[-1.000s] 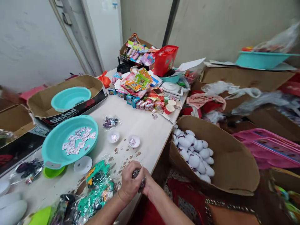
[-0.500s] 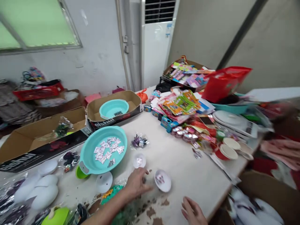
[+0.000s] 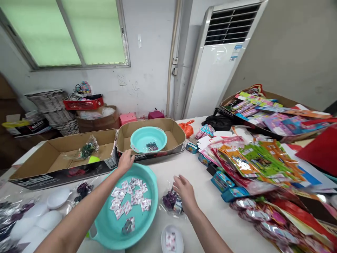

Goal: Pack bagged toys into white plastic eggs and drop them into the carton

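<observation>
My left hand reaches over the far rim of the large turquoise basin, next to the front wall of a cardboard tray. Its fingers look loosely bent and hold nothing I can see. A smaller turquoise basin sits in that tray, with a few small dark packets in it. Many small white-and-pink sachets lie in the large basin. My right hand, fingers apart, is beside a clear bag of dark purple pieces. Nearer stands a white bowl holding a sachet.
Another cardboard tray stands at left. White domed shells and bagged dark parts lie in front of it. Colourful packages and blue boxes are piled on the right, with a filled carton behind.
The view has swung and moved closer to the trays. My left hand has gone from the white bowls to the tray's front; my right hand has moved forward to the bag of purple pieces.
</observation>
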Available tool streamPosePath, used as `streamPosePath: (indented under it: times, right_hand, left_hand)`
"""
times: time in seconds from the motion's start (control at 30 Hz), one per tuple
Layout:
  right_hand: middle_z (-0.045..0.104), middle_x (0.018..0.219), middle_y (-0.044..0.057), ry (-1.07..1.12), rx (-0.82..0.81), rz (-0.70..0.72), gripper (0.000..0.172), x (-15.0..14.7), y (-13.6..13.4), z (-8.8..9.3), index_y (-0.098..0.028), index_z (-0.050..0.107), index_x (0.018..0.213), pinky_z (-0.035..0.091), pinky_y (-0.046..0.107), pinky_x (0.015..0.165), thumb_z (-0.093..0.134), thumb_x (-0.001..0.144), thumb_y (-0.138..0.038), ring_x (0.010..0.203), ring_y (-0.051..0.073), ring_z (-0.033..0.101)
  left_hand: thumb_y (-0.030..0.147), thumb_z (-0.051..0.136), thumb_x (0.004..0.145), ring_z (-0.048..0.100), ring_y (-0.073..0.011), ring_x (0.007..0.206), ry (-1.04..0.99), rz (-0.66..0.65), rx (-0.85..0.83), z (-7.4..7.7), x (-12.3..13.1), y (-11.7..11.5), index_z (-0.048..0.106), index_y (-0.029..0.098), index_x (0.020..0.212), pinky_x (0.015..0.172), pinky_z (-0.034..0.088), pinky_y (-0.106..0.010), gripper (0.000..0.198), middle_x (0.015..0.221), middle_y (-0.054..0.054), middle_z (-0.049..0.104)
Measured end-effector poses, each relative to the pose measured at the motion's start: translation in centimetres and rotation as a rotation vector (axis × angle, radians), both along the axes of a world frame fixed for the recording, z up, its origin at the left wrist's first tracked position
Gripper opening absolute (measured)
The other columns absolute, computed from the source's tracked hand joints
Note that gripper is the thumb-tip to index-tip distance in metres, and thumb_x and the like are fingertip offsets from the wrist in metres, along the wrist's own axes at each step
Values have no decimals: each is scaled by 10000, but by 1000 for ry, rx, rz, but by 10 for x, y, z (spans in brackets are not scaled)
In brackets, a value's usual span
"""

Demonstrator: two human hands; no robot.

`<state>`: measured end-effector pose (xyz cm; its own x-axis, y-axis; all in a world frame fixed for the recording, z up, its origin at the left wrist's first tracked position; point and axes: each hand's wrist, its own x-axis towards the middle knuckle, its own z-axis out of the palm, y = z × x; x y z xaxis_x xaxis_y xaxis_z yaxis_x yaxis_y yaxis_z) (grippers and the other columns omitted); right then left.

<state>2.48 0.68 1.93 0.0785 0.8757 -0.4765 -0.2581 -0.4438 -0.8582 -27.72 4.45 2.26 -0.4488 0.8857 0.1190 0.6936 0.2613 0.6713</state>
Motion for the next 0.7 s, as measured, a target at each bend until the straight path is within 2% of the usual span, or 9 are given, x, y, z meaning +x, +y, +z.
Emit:
streamPosePath:
  times: [0.1,0.2,0.33,0.4,0.47,0.53,0.57,0.63,0.7]
  right_hand:
    - [550,1221,187,68,-88,22,804,-71,78,1,-110,465,1220,574,380,788,825,533,-325,965,283,641]
    - [599,1059,156,129,-212,25,583,-119,132,-14,-138,491,1106,587,440,672,767,611,-278,873,295,660]
    - [609,810,77,216,-327,19,299,-154,169,-42,-165,489,958,575,480,562,605,683,-143,777,293,667]
    - [604,748,58,275,-345,11,298,-160,176,-52,-169,473,932,575,473,537,536,657,-72,756,284,666]
    - [604,703,43,341,-328,6,314,-161,179,-57,-170,467,895,580,468,541,503,617,-28,734,267,663]
    - [604,666,33,402,-286,2,321,-158,178,-55,-168,469,853,588,472,563,487,578,-3,719,254,658]
    - [606,653,28,429,-258,0,322,-155,176,-52,-167,471,837,592,475,577,483,564,2,717,250,656]
    - [612,642,19,476,-202,-6,323,-149,170,-39,-169,476,818,597,484,603,481,545,4,715,242,652]
    - [623,648,13,515,-147,-16,319,-142,162,-21,-172,477,801,597,493,622,486,532,-1,703,233,649]
  left_hand:
    - [203,628,774,483,-316,1238,-142,148,-33,-2,-22,46,556,117,1163,1010,394,-400,404,1230,-176,574]
    - [242,680,779,601,-298,1064,-374,295,-149,-9,-36,89,573,83,1086,852,499,-386,361,1072,-169,634]
    - [277,598,892,636,-140,760,-689,390,-283,-33,-39,129,598,100,1005,683,553,-304,210,898,-50,647]
    - [263,579,907,616,-112,700,-784,446,-279,-43,-36,143,599,106,993,636,551,-270,180,853,-25,631]
    - [182,598,881,598,-107,647,-837,502,-213,-43,-35,153,591,98,990,601,548,-263,137,789,-12,610]
    - [59,621,811,576,-107,593,-866,529,-95,-28,-41,158,582,89,995,582,551,-277,190,717,4,584]
    - [11,626,773,567,-106,573,-878,529,-26,-14,-47,158,581,86,1002,580,555,-285,245,693,12,576]
    - [-31,620,733,562,-100,567,-898,503,108,24,-64,148,584,81,1018,596,560,-289,308,684,19,582]
    - [-23,599,755,581,-96,614,-911,453,223,70,-81,128,592,64,1027,635,561,-277,286,729,9,613]
